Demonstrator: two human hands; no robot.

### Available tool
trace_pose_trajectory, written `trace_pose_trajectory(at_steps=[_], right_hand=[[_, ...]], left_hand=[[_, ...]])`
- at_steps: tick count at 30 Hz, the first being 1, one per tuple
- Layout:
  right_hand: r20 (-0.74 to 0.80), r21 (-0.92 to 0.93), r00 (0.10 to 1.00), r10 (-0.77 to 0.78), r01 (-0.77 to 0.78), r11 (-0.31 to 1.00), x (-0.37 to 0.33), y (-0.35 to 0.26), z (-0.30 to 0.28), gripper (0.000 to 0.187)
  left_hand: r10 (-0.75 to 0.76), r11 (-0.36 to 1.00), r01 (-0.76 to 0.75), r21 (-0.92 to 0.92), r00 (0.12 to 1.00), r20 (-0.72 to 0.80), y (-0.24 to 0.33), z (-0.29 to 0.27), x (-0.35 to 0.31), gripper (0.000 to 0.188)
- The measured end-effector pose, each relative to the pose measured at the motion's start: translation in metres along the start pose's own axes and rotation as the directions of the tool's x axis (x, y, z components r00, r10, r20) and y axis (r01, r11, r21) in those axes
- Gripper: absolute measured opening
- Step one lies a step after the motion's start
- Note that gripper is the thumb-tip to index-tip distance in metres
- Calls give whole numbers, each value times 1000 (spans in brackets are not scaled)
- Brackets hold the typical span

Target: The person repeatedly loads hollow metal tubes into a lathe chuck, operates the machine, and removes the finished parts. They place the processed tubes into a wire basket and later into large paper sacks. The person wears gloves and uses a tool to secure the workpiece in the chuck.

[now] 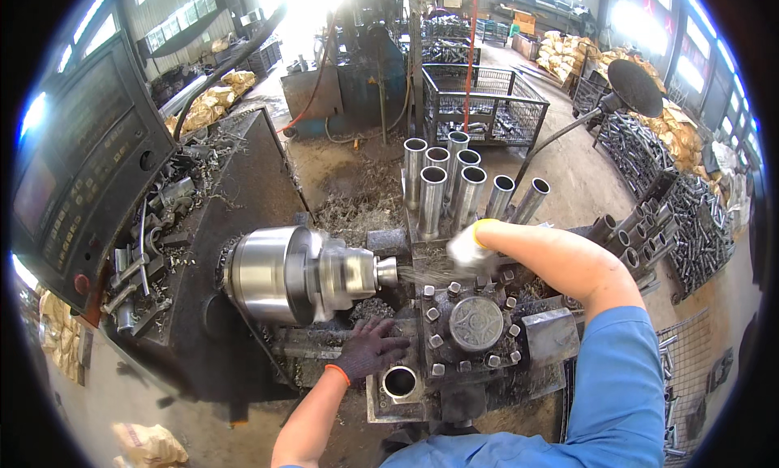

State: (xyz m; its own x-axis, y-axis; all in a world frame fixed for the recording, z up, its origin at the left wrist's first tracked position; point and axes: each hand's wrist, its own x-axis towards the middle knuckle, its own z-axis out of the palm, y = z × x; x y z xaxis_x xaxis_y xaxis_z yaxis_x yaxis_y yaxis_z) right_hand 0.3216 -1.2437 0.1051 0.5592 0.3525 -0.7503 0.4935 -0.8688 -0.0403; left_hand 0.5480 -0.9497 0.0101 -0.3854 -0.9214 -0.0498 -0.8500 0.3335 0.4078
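My left hand (369, 350), in a dark glove with an orange cuff, lies with fingers spread on the lathe carriage, just below the chuck. Close to its fingertips stands a short metal tube (399, 382), open end up. My right hand (472, 249), in a white glove, is smeared by motion beyond the square tool post (475, 323); its fingers cannot be made out. Thin blurred streaks run between it and the metal workpiece (386, 271) in the lathe chuck (272, 275). The chuck's jaws look blurred, as if turning.
Several upright steel tubes (433, 200) stand behind my right hand. More tubes (629, 241) lie stacked to the right, below a round lamp head (635, 88). At left are a control panel (81, 172) and metal scraps (146, 265). A wire crate (487, 103) stands farther back.
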Motion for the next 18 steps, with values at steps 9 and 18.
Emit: trace_pose_trajectory(at_steps=[9, 18], right_hand=[[-192, 918, 345, 919, -269, 293, 26, 8, -32, 72], [17, 981, 777, 629, -135, 140, 31, 15, -104, 87]], left_hand=[[-316, 915, 159, -371, 855, -411, 56, -43, -81, 34], [-84, 966, 253, 61, 526, -846, -18, -154, -68, 53]])
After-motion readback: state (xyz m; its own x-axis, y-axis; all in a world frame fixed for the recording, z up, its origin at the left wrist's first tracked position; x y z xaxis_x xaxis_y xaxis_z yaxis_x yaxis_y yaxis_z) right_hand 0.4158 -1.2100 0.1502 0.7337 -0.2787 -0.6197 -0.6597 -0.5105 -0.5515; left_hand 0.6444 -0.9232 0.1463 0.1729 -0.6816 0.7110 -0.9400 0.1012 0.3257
